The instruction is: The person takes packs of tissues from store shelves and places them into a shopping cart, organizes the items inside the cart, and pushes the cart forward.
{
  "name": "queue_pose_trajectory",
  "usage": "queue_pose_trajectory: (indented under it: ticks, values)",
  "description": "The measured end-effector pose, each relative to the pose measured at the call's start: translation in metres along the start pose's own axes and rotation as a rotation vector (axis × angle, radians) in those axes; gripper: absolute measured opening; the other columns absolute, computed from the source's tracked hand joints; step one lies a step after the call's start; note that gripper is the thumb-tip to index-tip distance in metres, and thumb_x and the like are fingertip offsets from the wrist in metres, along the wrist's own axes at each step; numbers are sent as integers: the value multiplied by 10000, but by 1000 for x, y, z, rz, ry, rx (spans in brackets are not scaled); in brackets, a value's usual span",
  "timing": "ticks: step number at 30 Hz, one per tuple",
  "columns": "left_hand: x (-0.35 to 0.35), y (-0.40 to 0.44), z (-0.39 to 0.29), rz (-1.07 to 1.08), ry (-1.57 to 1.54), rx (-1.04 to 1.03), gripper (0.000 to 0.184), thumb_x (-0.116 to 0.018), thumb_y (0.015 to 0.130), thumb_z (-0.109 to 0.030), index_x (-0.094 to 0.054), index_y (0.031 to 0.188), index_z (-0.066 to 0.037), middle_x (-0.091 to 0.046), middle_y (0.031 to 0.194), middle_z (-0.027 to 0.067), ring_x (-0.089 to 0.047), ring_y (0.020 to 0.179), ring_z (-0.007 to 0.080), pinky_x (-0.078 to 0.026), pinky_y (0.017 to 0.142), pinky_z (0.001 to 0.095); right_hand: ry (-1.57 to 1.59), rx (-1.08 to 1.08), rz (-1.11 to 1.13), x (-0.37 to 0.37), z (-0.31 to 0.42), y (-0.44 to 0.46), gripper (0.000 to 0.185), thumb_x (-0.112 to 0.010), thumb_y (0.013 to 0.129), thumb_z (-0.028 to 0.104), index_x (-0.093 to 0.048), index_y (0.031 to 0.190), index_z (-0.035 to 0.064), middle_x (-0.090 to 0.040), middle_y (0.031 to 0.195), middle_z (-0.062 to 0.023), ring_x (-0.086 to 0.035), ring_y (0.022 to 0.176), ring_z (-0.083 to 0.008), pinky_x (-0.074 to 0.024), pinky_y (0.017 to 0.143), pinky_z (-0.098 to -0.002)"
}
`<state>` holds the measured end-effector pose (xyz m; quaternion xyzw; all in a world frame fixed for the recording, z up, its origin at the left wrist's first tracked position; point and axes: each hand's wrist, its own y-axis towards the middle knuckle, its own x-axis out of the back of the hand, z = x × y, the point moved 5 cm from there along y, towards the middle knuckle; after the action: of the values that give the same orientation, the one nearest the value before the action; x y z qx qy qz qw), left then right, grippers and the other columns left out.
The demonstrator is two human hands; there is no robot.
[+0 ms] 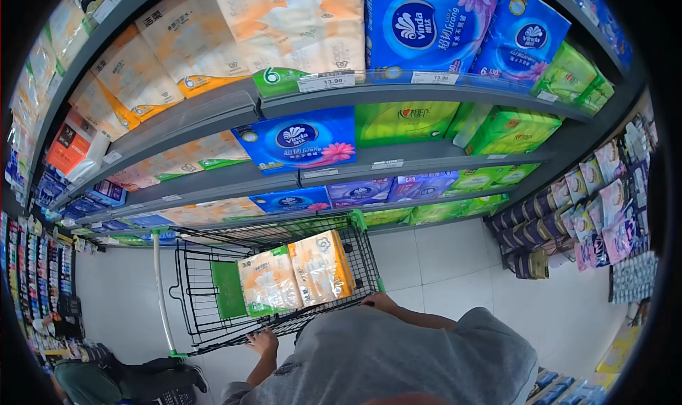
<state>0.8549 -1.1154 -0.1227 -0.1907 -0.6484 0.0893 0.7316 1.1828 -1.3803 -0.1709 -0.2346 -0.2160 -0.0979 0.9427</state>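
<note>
1. Tissue packs [297, 274], two, wrapped in clear film, white and orange with green edging; lying side by side in the shopping cart [366, 257], centre of the frame.
2. Shopping cart: black wire mesh, green corner pieces, silver bar [161, 284] at its left end; green panel [227, 290] beside the packs.
3. Left hand [263, 342]: on the cart's near rim, lower centre, fingers bent; how tightly closed, cannot tell.
4. Right hand [381, 303]: at the cart's near right corner, fingers over the rim; grip partly hidden, closure cannot be told.
5. Shelving [398, 94]: tiered, grey, across the top; stocked with orange, blue and green packs, price labels [326, 82] reading 13.90.
6. Hanging goods [616, 217]: pink and white packets, right side.
7. Another person [89, 382]: dark clothing, lower left.
8. Floor [426, 263]: pale tiles.
</note>
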Motion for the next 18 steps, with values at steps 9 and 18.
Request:
queue_pose_trajectory:
  ticks: [9,18]
  values:
    - [226,42,-162,-518,-493,-640,338,-659,743,-226,-614,983,9,-610,896,200,-573,880,381,-453,796,433,-155,67,-111,229,163,59,323,-672,771,237,-631,1036,58,-627,1074,-122,-612,965,-247,-484,828,-353]
    - [562,-21,-378,-798,-1241,-1176,495,-663,736,-113,-505,1186,18,-583,1136,192,-565,1076,289,-446,893,363,117,776,-1298,455,427,20,543,-652,761,197,-482,1191,-88,-534,1172,-259,-543,1088,-328,-429,917,-371]
